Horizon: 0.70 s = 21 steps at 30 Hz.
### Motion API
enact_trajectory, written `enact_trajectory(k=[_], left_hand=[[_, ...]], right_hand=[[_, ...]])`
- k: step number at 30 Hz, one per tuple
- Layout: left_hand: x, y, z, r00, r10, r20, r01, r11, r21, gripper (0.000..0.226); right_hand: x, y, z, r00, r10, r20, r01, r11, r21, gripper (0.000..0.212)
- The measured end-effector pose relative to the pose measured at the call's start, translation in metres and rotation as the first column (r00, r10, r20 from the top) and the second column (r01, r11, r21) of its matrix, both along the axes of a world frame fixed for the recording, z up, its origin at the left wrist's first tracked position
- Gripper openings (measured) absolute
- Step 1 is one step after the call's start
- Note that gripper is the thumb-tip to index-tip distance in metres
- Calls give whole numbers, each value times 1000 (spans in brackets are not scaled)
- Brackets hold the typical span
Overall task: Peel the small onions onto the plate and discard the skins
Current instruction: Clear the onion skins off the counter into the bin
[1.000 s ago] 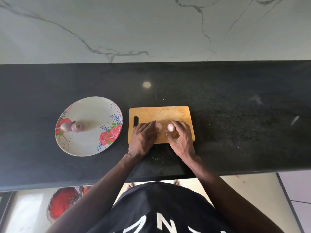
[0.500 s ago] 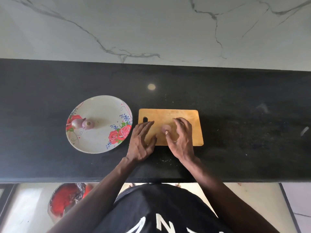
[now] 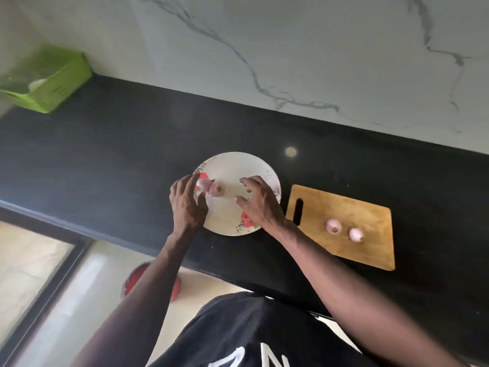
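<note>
Head view: left hand [image 3: 188, 205] over plate [image 3: 238, 165] rim, fingers spread, holding nothing, fingertips at two onions [image 3: 211, 188]. Right hand [image 3: 258, 201] just right of them, loosely spread, empty. Far right of hand, two onions on board [image 3: 344, 231]. Likely light, round, slippery, rolling; best pinched across the middle.

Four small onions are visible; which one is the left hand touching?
The leftmost onion on the plate: the left hand has fingers against it; its neighbour lies free.
</note>
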State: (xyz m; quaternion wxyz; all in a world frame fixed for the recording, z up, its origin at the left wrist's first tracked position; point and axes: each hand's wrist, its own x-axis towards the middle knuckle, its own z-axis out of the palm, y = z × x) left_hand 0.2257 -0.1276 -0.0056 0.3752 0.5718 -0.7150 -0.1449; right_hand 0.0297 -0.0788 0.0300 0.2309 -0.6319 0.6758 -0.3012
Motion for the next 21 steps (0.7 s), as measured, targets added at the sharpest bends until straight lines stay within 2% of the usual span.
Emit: enact_trajectory(k=[4,8,13,17,21], left_hand=[[22,-20,0,979,-167,115,143,971,191,66],[24,-28,8,961,-229,158,173,936,307,70],[21,-29,10,976,-197,89,165,945,282,61],[16,-23,5,989,-122,87,100,970,224,53],[-15,-8,8,998,-66,-12,67,990,125,46]], right_hand=[[24,-20,-1,997,72,7,-73,995,62,62],[38,-32,-11,995,96,-34,-95,995,36,48],[41,-36,-20,996,71,-52,-72,997,-15,20],[38,-30,-17,997,-3,72,3,1000,7,25],[11,-4,-8,965,-168,202,179,983,-38,27]])
